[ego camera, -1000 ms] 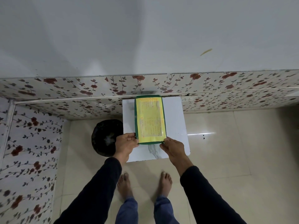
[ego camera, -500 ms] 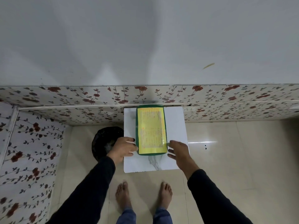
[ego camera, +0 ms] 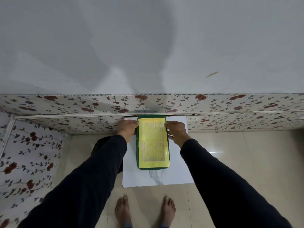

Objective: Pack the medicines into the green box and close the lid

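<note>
The green box (ego camera: 153,168) lies flat on a small white marble-patterned table (ego camera: 158,178), its lid shut and covered by a yellow printed label (ego camera: 153,145). My left hand (ego camera: 127,129) presses against the far left edge of the box, fingers curled onto the lid. At the far right edge my right hand (ego camera: 176,131) does the same, thumb down the side. No medicines are in sight.
The table stands against a low wall with red flower wallpaper (ego camera: 82,106). A black round object (ego camera: 98,145) sits on the floor left of the table, mostly hidden by my left sleeve. My bare feet (ego camera: 122,209) stand on beige tiles before the table.
Both hands have slid from the near end of the box to its far end. The box has stayed flat on the table, lid shut. The camera view has tilted and moved closer.
</note>
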